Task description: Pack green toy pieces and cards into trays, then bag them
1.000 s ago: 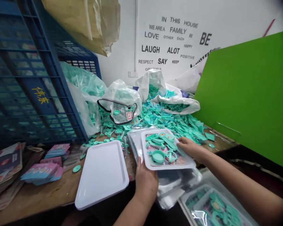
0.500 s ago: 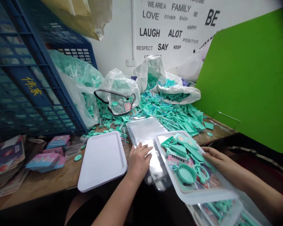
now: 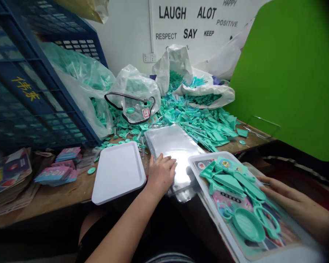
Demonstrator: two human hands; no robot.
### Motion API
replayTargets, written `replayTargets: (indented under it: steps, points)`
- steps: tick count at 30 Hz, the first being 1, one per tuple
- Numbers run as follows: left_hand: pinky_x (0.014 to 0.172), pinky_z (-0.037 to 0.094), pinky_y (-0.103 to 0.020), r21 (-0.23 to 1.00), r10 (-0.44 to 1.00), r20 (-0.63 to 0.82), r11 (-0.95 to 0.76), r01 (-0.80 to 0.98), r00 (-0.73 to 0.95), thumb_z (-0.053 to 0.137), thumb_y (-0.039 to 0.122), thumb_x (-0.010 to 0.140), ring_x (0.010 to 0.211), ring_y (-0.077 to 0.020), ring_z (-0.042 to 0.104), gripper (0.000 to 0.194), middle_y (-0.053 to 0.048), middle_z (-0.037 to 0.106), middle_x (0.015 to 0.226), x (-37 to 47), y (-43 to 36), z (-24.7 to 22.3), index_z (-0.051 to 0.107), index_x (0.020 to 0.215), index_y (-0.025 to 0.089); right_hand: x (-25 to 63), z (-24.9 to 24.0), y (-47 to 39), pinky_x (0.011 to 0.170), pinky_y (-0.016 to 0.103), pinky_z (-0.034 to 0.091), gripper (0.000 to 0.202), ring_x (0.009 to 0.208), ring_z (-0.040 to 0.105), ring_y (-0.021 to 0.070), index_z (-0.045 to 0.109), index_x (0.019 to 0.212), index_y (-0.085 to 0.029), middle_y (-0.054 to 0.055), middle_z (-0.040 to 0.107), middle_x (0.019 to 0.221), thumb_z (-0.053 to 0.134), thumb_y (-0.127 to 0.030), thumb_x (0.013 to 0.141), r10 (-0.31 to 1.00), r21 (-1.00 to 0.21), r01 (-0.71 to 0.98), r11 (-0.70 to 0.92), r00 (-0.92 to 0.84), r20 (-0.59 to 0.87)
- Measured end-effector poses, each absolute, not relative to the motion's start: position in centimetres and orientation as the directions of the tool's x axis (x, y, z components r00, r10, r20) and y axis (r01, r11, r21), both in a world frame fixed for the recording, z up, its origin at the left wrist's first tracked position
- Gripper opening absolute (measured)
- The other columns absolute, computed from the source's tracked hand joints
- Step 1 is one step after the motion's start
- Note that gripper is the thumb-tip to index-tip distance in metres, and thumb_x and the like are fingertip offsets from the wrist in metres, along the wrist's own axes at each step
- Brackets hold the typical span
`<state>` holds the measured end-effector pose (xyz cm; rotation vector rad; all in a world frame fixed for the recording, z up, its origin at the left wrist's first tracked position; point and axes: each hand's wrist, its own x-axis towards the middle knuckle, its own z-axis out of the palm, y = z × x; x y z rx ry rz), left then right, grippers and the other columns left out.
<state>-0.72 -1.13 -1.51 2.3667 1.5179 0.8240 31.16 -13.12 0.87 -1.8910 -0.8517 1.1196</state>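
My left hand (image 3: 161, 173) lies, fingers stretched out, on a stack of clear plastic bags (image 3: 171, 140). My right hand (image 3: 286, 195) grips the right edge of a white tray (image 3: 205, 199) packed with toy pieces in a clear bag; its thumb is hidden. On that tray lie a printed card, a teal toy frying pan (image 3: 248, 223), toy scissors (image 3: 267, 221) and several long teal pieces. Left of my left hand, a bare white tray (image 3: 117, 173) rests on the table near its front edge.
Loose teal plastic parts (image 3: 200, 126) are heaped along the back, with open bags (image 3: 208, 98) of more parts behind. A blue crate (image 3: 44, 84) stands at left, beside stacked cards (image 3: 56, 173) and booklets (image 3: 8, 175). A green panel (image 3: 287, 80) rises at right.
My right hand has moved the filled tray rightward and down, toward my body. My left hand stays on the plastic bags. The head view has tilted lower.
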Motion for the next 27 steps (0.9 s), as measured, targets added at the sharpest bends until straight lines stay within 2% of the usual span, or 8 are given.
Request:
replayTargets:
  steps: [3,8,13,18,23,27]
  points:
    - [0.111,0.022,-0.058,0.442,0.874,0.367,-0.466,0.766,0.320,0.044,0.027,0.091,0.123,-0.0268,0.048,0.026,-0.005,0.064,0.120,-0.2,-1.3,-1.6,0.065,0.106,0.024,32.1,0.6,-14.1,0.085,0.027,0.055,0.059,0.118,0.055,0.0296,0.063,0.115,-0.033,0.002,0.052,0.138,0.071,-0.057,0.062,0.847,-0.848,0.236,-0.474,0.385,-0.366]
    - [0.099,0.043,-0.038,0.441,0.848,0.396,-0.512,0.737,0.352,0.047,0.024,0.089,0.110,-0.0219,0.055,0.026,-0.007,0.063,0.120,0.6,-1.3,-1.5,0.067,0.104,0.020,32.1,1.1,-14.9,0.092,0.028,0.050,0.058,0.122,0.050,0.0315,0.062,0.120,-0.033,0.003,0.055,0.135,0.065,-0.058,0.068,0.891,-0.835,0.325,-0.443,0.259,-0.372]
    - [0.092,0.047,-0.037,0.459,0.849,0.374,-0.519,0.721,0.373,0.054,0.024,0.085,0.097,-0.0209,0.060,0.022,-0.003,0.069,0.102,1.0,-1.1,-0.9,0.068,0.102,0.024,30.4,2.8,-14.9,0.098,0.033,0.047,0.056,0.127,0.045,0.0325,0.065,0.119,-0.029,0.002,0.057,0.133,0.062,-0.059,0.071,0.922,-0.819,0.425,-0.386,0.159,-0.352]
    - [0.090,0.048,-0.034,0.487,0.860,0.350,-0.505,0.712,0.370,0.054,0.028,0.085,0.096,-0.0201,0.062,0.024,-0.004,0.069,0.101,1.4,-0.9,0.1,0.067,0.105,0.024,29.4,3.1,-14.7,0.099,0.031,0.045,0.055,0.122,0.051,0.0290,0.061,0.124,-0.027,0.004,0.056,0.134,0.059,-0.056,0.077,0.942,-0.840,0.443,-0.312,0.032,-0.334]
    - [0.087,0.048,-0.032,0.486,0.856,0.341,-0.514,0.706,0.388,0.053,0.029,0.087,0.094,-0.0188,0.062,0.024,-0.003,0.070,0.099,1.6,-0.9,0.3,0.067,0.106,0.026,28.5,2.6,-14.0,0.100,0.034,0.044,0.051,0.122,0.051,0.0288,0.060,0.126,-0.027,0.005,0.055,0.134,0.056,-0.052,0.082,0.953,-0.872,0.434,-0.224,-0.089,-0.289]
    - [0.085,0.047,-0.030,0.464,0.841,0.343,-0.540,0.703,0.420,0.052,0.029,0.087,0.094,-0.0179,0.062,0.022,-0.001,0.070,0.098,1.5,-0.9,0.3,0.068,0.103,0.027,27.8,2.5,-13.1,0.102,0.035,0.042,0.048,0.121,0.052,0.0285,0.063,0.122,-0.025,0.005,0.058,0.131,0.058,-0.051,0.081,0.961,-0.877,0.447,-0.174,-0.116,-0.250]
